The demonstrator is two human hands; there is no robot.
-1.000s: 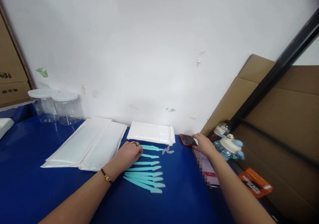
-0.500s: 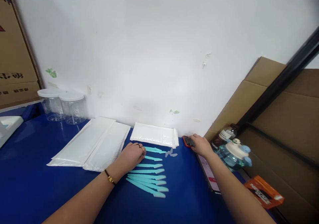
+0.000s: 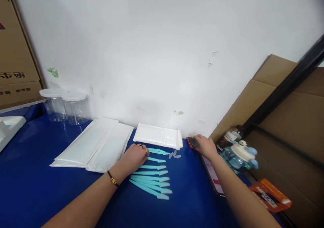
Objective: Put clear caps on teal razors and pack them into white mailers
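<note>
Several turquoise eyebrow razors (image 3: 152, 173) lie fanned out in a column on the blue table, blades to the right. My left hand (image 3: 135, 157) is curled over the handle ends of the upper ones; its fingertips are partly hidden, so whether it grips a razor does not show. A few small translucent blade covers (image 3: 174, 154) lie just right of the top razors. By the wall at the right, my right hand (image 3: 205, 147) has its fingers closed over a small black device with an orange rim (image 3: 192, 142), covering its right part.
White padded mailers (image 3: 86, 143) lie at the left, another padded mailer (image 3: 158, 135) along the wall. Clear lidded jars (image 3: 76, 109) stand back left. Beside my right forearm are a phone (image 3: 212, 175), a brown bottle (image 3: 230, 136), a teal bottle (image 3: 238, 157) and an orange box (image 3: 272, 196).
The view has shifted slightly. Both hands stay in the same places against the razors and the black device, and nothing on the table has visibly moved.
</note>
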